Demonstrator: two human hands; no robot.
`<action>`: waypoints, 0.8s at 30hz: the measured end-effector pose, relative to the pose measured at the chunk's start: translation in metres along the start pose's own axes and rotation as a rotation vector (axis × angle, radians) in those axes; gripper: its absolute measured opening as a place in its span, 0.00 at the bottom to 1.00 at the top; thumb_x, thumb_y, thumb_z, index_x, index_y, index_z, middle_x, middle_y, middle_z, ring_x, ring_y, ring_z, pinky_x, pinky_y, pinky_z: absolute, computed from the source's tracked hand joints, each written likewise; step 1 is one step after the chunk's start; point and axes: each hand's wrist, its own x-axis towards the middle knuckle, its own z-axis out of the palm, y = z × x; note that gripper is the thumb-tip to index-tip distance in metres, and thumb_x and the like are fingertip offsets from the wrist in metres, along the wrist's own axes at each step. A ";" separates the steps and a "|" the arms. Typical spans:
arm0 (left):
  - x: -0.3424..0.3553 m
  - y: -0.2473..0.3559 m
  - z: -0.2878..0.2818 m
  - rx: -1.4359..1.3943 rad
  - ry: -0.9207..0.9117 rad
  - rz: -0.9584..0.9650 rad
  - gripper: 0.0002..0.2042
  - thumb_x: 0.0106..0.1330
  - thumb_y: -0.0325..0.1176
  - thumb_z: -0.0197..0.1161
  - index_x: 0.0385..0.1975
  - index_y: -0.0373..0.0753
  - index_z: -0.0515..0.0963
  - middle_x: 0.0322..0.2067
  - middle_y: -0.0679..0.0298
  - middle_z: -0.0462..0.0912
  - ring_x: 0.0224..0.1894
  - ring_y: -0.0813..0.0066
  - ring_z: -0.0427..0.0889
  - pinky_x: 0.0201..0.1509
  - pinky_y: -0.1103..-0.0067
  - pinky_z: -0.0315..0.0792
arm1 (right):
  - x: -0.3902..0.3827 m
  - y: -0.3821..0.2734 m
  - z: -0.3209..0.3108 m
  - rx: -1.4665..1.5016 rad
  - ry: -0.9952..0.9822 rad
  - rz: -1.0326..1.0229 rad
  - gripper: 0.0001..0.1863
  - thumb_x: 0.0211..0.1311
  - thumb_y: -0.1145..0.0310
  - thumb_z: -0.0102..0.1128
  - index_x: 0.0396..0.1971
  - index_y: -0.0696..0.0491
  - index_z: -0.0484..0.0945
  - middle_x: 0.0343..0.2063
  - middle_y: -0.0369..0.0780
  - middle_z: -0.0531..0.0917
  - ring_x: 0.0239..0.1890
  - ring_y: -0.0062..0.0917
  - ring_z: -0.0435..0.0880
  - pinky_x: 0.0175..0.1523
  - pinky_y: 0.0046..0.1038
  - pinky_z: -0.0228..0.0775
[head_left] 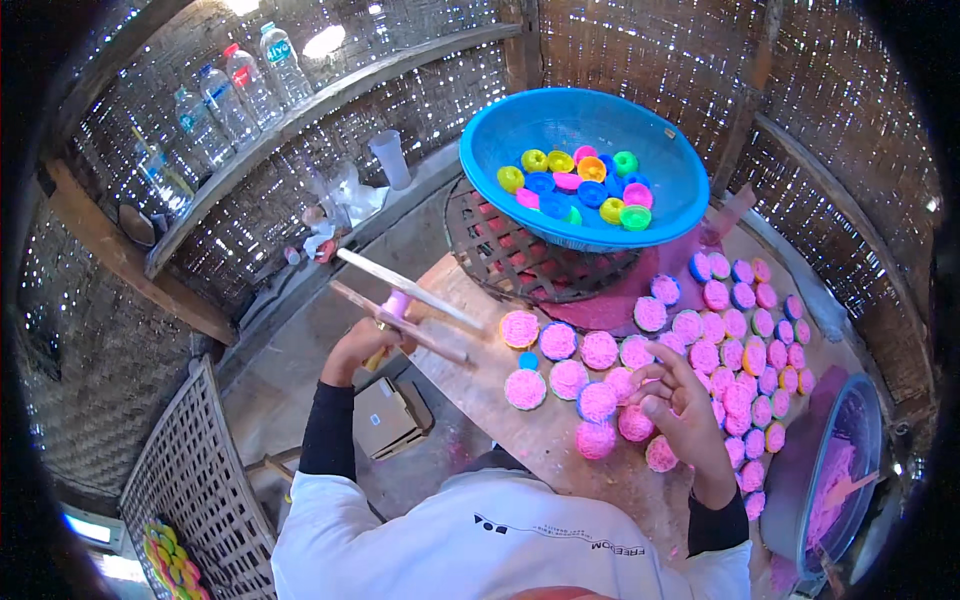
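Gripping a wooden tool point(432, 342) in the left hand point(366, 346) by the table's point(500, 425) edge; curling the right hand point(683, 400) loosely over pink-filled cups point(597, 402) on the table, impossible to tell if gripping one; possibly smudging or toppling crowded cups by dragging the wrist low.
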 end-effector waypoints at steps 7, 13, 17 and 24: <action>0.006 0.049 -0.001 0.167 -0.154 -0.037 0.12 0.44 0.34 0.65 0.28 0.37 0.78 0.19 0.68 0.77 0.19 0.82 0.71 0.22 0.84 0.66 | 0.051 -0.014 0.021 -0.048 0.039 -0.013 0.30 0.54 0.76 0.53 0.58 0.56 0.55 0.37 0.39 0.73 0.39 0.18 0.72 0.46 0.20 0.65; 0.026 0.033 -0.006 0.696 -0.085 0.177 0.22 0.44 0.49 0.63 0.33 0.38 0.76 0.21 0.60 0.80 0.20 0.68 0.77 0.23 0.77 0.69 | 0.086 -0.032 0.020 -0.097 0.039 0.070 0.29 0.56 0.71 0.56 0.57 0.54 0.57 0.35 0.38 0.73 0.37 0.17 0.72 0.43 0.20 0.66; 0.023 0.061 -0.003 1.201 0.017 0.252 0.32 0.39 0.62 0.61 0.34 0.37 0.74 0.21 0.56 0.80 0.22 0.59 0.79 0.30 0.68 0.68 | 0.123 -0.038 0.001 -0.182 0.055 -0.089 0.27 0.58 0.71 0.55 0.56 0.54 0.58 0.33 0.36 0.74 0.32 0.15 0.73 0.40 0.17 0.67; 0.040 0.066 -0.022 1.231 -0.211 0.375 0.40 0.38 0.68 0.59 0.39 0.34 0.69 0.29 0.54 0.78 0.35 0.58 0.78 0.40 0.66 0.66 | 0.257 -0.039 -0.045 -0.623 0.079 -0.244 0.20 0.57 0.66 0.57 0.49 0.55 0.68 0.33 0.39 0.77 0.36 0.18 0.76 0.40 0.22 0.69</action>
